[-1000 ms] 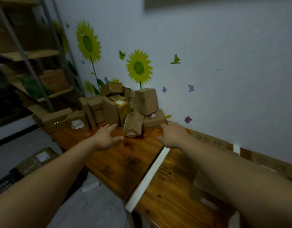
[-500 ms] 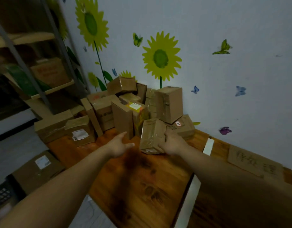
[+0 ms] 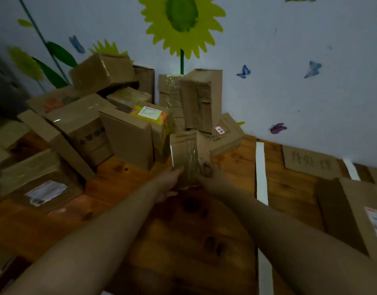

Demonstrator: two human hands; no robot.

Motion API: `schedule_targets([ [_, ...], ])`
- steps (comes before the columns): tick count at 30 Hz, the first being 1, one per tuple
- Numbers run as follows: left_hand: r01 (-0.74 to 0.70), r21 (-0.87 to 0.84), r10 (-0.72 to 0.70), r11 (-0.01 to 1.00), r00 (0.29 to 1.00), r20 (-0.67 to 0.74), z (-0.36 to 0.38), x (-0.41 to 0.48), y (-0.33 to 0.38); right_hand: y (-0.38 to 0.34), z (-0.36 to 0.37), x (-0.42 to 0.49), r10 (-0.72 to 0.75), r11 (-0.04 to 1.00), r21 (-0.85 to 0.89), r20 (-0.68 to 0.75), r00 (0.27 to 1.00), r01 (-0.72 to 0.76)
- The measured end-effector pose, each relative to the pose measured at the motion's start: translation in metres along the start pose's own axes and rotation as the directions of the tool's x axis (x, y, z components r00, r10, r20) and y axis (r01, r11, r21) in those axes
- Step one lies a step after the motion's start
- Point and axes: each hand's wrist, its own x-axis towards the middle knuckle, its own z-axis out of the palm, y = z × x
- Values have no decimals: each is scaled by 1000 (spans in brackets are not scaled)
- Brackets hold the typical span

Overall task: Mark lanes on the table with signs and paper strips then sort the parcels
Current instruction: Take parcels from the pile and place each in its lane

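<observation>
Now both hands have closed on one small taped parcel [image 3: 186, 154] at the front of the pile [image 3: 119, 128], just left of the frame's centre. A second ago they were only reaching, fingers spread, over bare wood; half a second ago the right hand alone touched this box while the left was open beside it. At this moment the left hand [image 3: 169, 183] grips the parcel's lower left side and the right hand [image 3: 206, 174] curls round its lower right edge. The box stands upright; whether its base has left the tabletop [image 3: 183, 241] is hidden by the hands. To the right lie a white paper strip [image 3: 261, 171] and a cardboard sign [image 3: 308, 161] against the wall, so the lanes look marked and sorting seems under way: this parcel is likely next to be carried to a lane.
</observation>
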Motion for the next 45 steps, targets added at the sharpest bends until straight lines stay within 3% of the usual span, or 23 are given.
schedule_targets([
  [4, -126, -84, 132, 988, 989, 70, -5, -17, 17, -15, -15, -26, 94, 904, 422, -40, 995, -69],
  [7, -137, -111, 149, 984, 983, 108, -5, -36, 38, -24, -32, -52, 95, 813, 581, -57, 994, -44],
  [10, -85, -208, 138, 974, 957, 256, 14, -64, 51, -32, -45, -74, 0, 850, 523, -117, 993, 61],
  [13, -259, -120, 279, 959, 938, 205, 46, -95, 57, -35, -62, -98, -141, 895, 380, -254, 957, 233],
  [16, -445, 14, 438, 896, 887, 149, 76, -127, 61, -29, -86, -130, -211, 879, 377, -245, 946, 294],
  [18, -514, 62, 502, 856, 853, 142, 95, -149, 59, -20, -104, -152, -222, 876, 367, -270, 937, 313],
  [22, -597, 0, 580, 802, 780, 233, 132, -184, 43, 6, -133, -198, -160, 810, 509, -286, 945, 291],
  [25, -763, 233, 743, 603, 644, 183, 161, -202, 28, 25, -151, -228, -138, 787, 537, -326, 935, 304],
  [27, -818, 263, 806, 511, 563, 184, 181, -213, 19, 37, -161, -245, -113, 794, 520, -381, 917, 314],
  [29, -841, 260, 823, 474, 528, 207, 197, -221, 15, 49, -171, -258, -100, 812, 482, -441, 892, 329],
  [31, -829, 233, 795, 509, 556, 240, 211, -226, 15, 57, -178, -274, -109, 832, 432, -487, 866, 348],
  [32, -794, 190, 746, 577, 608, 272, 217, -227, 16, 62, -179, -280, -127, 842, 400, -503, 855, 361],
  [34, -627, 113, 556, 771, 749, 361, 229, -229, 17, 77, -178, -290, -169, 883, 295, -527, 833, 365],
  [36, -483, 181, 373, 857, 823, 429, 241, -230, 13, 94, -176, -302, -185, 911, 223, -528, 829, 346],
  [40, -452, 335, 254, 827, 832, 493, 265, -224, -6, 128, -171, -326, -195, 926, 176, -539, 820, 335],
  [45, -421, 412, 162, 808, 832, 531, 303, -234, -32, 168, -179, -353, -100, 976, 104, -561, 822, 190],
])
